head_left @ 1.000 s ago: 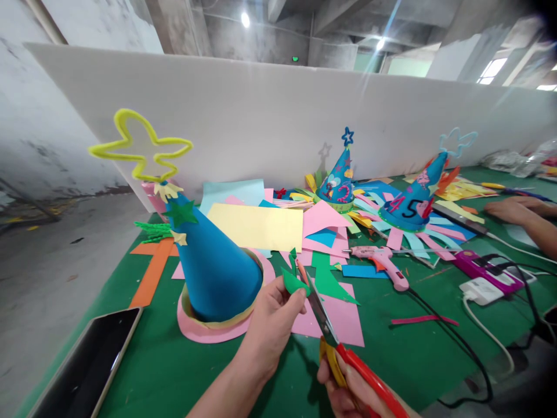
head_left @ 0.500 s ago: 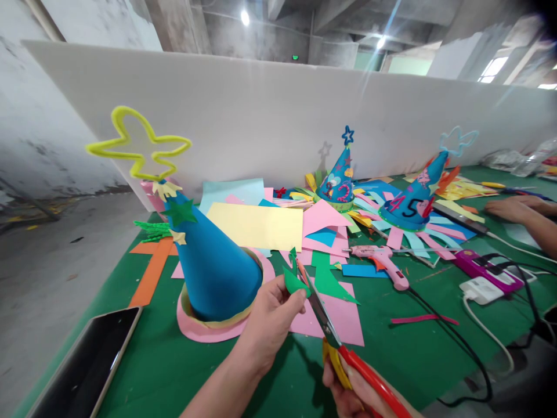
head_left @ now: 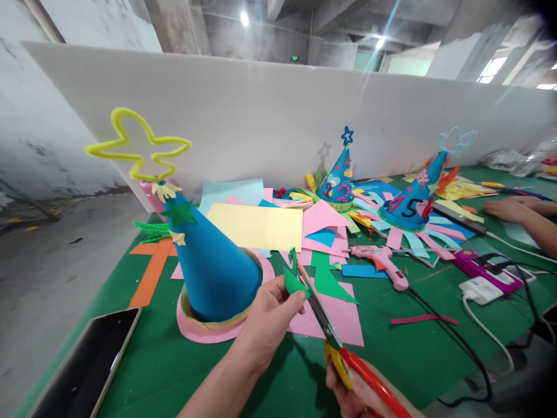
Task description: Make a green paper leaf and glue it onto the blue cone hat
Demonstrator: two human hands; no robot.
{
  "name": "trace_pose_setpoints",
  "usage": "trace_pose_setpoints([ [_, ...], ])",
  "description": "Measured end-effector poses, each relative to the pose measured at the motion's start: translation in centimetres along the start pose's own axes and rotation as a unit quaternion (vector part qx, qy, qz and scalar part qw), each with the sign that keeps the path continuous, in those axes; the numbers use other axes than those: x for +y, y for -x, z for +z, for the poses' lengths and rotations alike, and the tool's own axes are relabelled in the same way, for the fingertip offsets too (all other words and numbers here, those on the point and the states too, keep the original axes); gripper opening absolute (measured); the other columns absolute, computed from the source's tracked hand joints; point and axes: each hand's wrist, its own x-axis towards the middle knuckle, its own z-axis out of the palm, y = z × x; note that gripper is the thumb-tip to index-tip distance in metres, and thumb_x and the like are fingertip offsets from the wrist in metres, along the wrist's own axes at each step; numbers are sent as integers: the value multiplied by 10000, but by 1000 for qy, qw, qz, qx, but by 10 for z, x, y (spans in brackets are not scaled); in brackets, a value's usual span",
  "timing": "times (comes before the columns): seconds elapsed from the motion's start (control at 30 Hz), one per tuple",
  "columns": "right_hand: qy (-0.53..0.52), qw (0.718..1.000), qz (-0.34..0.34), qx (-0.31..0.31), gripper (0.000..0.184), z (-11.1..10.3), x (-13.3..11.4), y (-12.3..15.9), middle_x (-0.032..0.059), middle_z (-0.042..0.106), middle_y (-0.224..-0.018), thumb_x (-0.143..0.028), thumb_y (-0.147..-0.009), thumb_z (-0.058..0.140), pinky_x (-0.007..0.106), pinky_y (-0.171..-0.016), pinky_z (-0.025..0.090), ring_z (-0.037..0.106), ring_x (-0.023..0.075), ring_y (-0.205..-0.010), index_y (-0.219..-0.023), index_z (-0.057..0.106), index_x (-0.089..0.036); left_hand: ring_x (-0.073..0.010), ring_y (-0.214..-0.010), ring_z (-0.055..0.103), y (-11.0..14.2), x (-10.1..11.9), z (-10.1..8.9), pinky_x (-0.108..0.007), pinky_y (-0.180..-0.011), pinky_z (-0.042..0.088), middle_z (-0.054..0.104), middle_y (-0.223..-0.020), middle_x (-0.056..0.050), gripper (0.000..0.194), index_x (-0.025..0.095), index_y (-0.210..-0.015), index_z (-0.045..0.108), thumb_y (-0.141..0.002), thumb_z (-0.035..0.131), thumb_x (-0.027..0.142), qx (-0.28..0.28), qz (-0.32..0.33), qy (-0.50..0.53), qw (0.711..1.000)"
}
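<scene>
Green table [head_left: 148, 360], concrete ceiling [head_left: 278, 38]. Three hats [head_left: 217, 273], one glue gun [head_left: 385, 260]. Left hand [head_left: 273, 313] pinches green paper [head_left: 295, 284]; right hand [head_left: 346, 396] grips scissors [head_left: 334, 338].

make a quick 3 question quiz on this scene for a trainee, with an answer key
1. What colour is the paper piece pinched by the left hand?
a) orange
b) green
c) blue

2. True or false: in this view, the pink glue gun lies to the left of the large blue cone hat.

3. Fill in the blank: the right hand holds ____, a tool with red and yellow on its handles.

Key:
1. b
2. False; it lies to the right of the hat.
3. scissors
</scene>
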Motion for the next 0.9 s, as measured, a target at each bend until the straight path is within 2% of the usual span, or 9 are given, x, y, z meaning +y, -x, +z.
trace_pose_setpoints([
  [0.27,-9,1000,2,6,508,2,0,1,-18,436,-625,-638,-711,532,180,-463,300,377,56,-508,-821,560,-142,-129,-573,422,0,1,-1,-234,-565,321,510,-556,11,152,165,-559,544,-676,591,251,-2,-3,1,1000],
  [0.53,19,1000,9,-1,528,0,-2,0,-18,441,-622,-656,-713,511,200,-510,357,400,67,-526,-836,567,-145,-123,-591,409,1,-3,-1,-234,-574,313,497,-580,15,154,163,-579,518,-706,568,235,-7,1,2,1000],
  [0.7,6,1000,-13,2,486,1,-3,0,-10,454,-615,-623,-732,523,210,-514,371,424,73,-533,-810,579,-147,-123,-599,411,1,-2,-1,-236,-578,314,498,-591,15,149,162,-588,511,-710,564,229,-6,-1,4,1000],
  [0.9,15,999,-29,19,521,3,0,-1,-26,439,-561,-649,-713,518,199,-466,330,400,60,-488,-784,579,-136,-115,-591,410,1,-2,-1,-228,-570,313,503,-584,16,153,157,-583,516,-710,568,225,-4,-1,7,1000],
])
